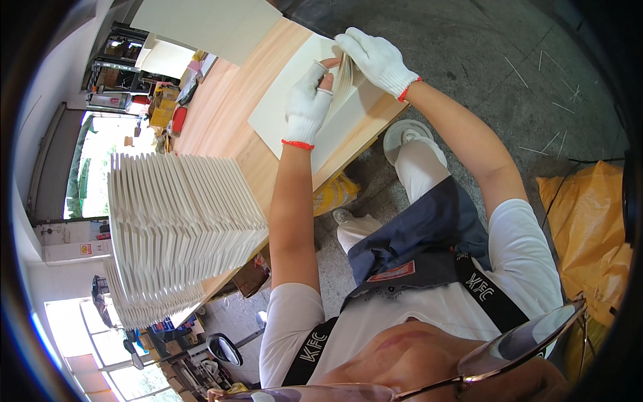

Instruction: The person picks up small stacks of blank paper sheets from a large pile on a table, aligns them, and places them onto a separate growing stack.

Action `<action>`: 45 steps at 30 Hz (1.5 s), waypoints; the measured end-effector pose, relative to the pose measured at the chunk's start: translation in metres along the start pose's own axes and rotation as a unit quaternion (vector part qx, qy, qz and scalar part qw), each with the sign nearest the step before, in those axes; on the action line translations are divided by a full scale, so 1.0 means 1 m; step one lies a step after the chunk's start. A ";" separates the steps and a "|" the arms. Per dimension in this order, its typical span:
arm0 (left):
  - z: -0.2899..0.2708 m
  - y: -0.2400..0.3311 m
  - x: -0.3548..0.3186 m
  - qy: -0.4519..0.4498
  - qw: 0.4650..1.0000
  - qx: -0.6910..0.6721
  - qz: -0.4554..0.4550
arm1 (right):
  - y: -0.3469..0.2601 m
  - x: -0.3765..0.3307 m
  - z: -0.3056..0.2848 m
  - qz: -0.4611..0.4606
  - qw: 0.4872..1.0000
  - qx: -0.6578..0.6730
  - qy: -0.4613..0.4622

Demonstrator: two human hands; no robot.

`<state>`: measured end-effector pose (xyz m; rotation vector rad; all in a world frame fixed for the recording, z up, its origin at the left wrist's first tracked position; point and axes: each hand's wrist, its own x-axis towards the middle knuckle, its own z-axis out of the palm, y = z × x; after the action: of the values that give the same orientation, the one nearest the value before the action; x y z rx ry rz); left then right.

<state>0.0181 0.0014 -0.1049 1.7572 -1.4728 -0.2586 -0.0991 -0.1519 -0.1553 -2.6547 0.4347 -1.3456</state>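
White paper sheets [278, 110] lie in a pile at the table's edge, with a thin bundle of leaves [345, 75] bent up from it. My right hand [376, 59], in a white knit glove with a red cuff, is closed round the top of the raised leaves. On their left side is my left hand [307, 100], in a matching glove with bare thumb and finger tips. Its fingers are curled in, and the tips meet the edge of the leaves. The glove and leaves partly hide that contact.
The wooden table [221, 127] carries a tall stack of folded white sheets [181, 228] at left and a pale board [207, 27] at the far end. Yellow packages [163, 104] sit beyond. An orange sack [583, 221] stands on the grey floor at right, near scattered thin white strips [516, 72].
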 end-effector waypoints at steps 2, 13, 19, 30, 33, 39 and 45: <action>0.005 -0.001 -0.001 0.003 1.000 0.013 -0.017 | 0.001 0.000 0.000 -0.004 1.000 -0.005 -0.005; 0.005 0.002 -0.001 0.070 0.996 0.014 0.045 | -0.002 0.002 -0.006 0.020 0.998 0.034 -0.053; 0.003 0.000 0.000 0.010 0.998 0.059 0.008 | 0.000 -0.002 0.004 0.010 1.000 -0.006 -0.009; 0.005 0.014 -0.001 0.003 0.996 0.089 -0.018 | 0.002 -0.001 -0.002 0.039 0.998 0.037 -0.032; 0.001 0.025 -0.004 -0.004 0.994 0.096 -0.044 | 0.007 0.004 -0.034 0.155 0.973 0.120 -0.124; 0.007 0.026 -0.004 0.088 0.992 0.061 0.069 | 0.014 -0.003 -0.058 -0.024 0.980 -0.049 -0.193; 0.004 0.025 -0.002 -0.002 0.995 0.073 -0.065 | -0.002 0.021 -0.047 0.076 0.979 0.056 -0.181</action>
<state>-0.0034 0.0020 -0.0914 1.9749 -1.4118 -0.2269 -0.1249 -0.1557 -0.1110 -2.6302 0.4837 -0.7939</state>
